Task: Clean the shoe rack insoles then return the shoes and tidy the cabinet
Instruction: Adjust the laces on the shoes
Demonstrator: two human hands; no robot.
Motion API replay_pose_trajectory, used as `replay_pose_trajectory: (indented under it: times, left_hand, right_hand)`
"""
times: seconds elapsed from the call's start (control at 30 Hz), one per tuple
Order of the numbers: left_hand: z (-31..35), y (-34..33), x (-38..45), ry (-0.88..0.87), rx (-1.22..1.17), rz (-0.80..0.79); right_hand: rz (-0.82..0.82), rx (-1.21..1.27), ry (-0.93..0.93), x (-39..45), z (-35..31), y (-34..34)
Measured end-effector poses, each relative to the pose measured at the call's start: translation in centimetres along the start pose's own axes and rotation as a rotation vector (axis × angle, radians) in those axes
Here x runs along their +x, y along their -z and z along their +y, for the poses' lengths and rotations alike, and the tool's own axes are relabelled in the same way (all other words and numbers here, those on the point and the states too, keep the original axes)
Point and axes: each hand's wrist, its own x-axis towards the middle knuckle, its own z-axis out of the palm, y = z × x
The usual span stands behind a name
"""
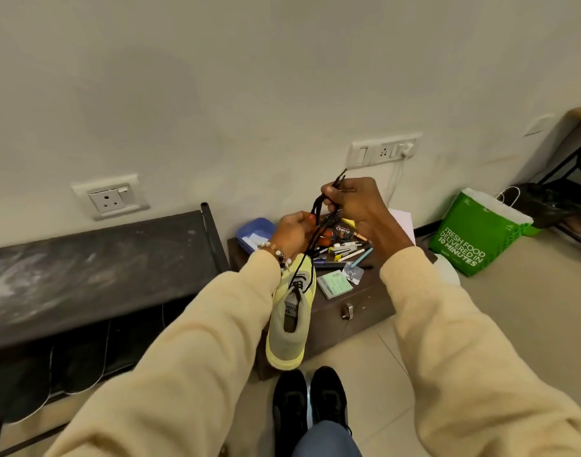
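Observation:
A pale yellow-green shoe hangs in front of me by its black laces, toe pointing down. My left hand grips the laces just above the shoe. My right hand pinches the lace ends higher up, and the tips stick out above its fingers. The black shoe rack stands at the left against the wall, its top shelf dusty. Dark insoles lie on its lower shelf.
A brown cabinet below my hands carries a clutter of pens, a shoe-polish tin, a green card and a blue box. A green paper bag stands at the right. A pair of black shoes sits on the floor tiles near me.

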Motion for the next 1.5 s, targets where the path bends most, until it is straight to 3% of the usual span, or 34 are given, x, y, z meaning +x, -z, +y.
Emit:
replay_pose_trajectory:
  times: [0.13,0.23,0.37,0.47,0.63,0.77,0.87,0.93,1.03,1.13,1.27,1.33,1.4,1.5]
  left_hand:
    - [0.7,0.9,0.5,-0.062,0.274,0.003]
    - [1.6,1.4,0.9,-0.229,0.908,0.031]
    - [2.7,1.3,1.0,-0.350,1.452,-0.095]
    - [2.8,1.6,1.2,-0.351,1.689,-0.147]
    - [2.7,3.5,1.7,-0.373,1.581,-0.040]
    - [-0.4,5.9,1.3,-0.325,1.208,0.228]
    - [-4.4,7.0,0.1,-0.076,0.590,0.430]
    - [-6.8,7.0,-0.6,0.131,0.246,0.452]
    - [-9.0,6.8,-1.5,0.323,0.020,0.395]
    - [-10.4,7.2,-2.1,0.350,0.148,0.372]
    - [-11.7,7.9,-3.0,0.243,0.870,0.370]
    - [-11.9,8.0,-3.6,0.263,0.991,0.330]
    - [-12.3,8.2,-3.9,0.276,1.011,0.324]
    - [-12.6,8.0,-4.1,0.242,1.016,0.363]
  right_hand:
    - [0.098,0.407,-0.231,-0.9,3.0,0.1]
    - [0.185,0.634,-0.376,-2.0,6.0,-1.0]
    - [0.255,0.755,-0.420,-3.5,9.5,-4.2]
    - [0.282,0.716,-0.398,-3.7,10.8,-6.9]
    - [0.169,0.611,-0.313,-3.2,11.9,-8.5]
    - [0.028,0.373,-0.147,-2.1,11.8,-6.7]
    - [-0.103,-0.004,-0.039,-1.5,11.3,-5.4]
    - [-0.236,-0.264,0.070,-1.6,11.2,-5.2]
    - [-0.429,-0.593,0.257,-2.5,11.4,-5.1]
    - [-0.535,-0.826,0.356,-3.0,12.1,-4.5]
    - [-0.521,-0.946,0.327,-3.7,12.9,-4.4]
    - [-0.488,-0.941,0.260,-4.3,13.2,-4.8]
    - [-0.375,-0.913,0.199,-5.2,13.8,-5.3]
    - [-0.007,-0.647,0.009,-7.3,15.2,-6.6]
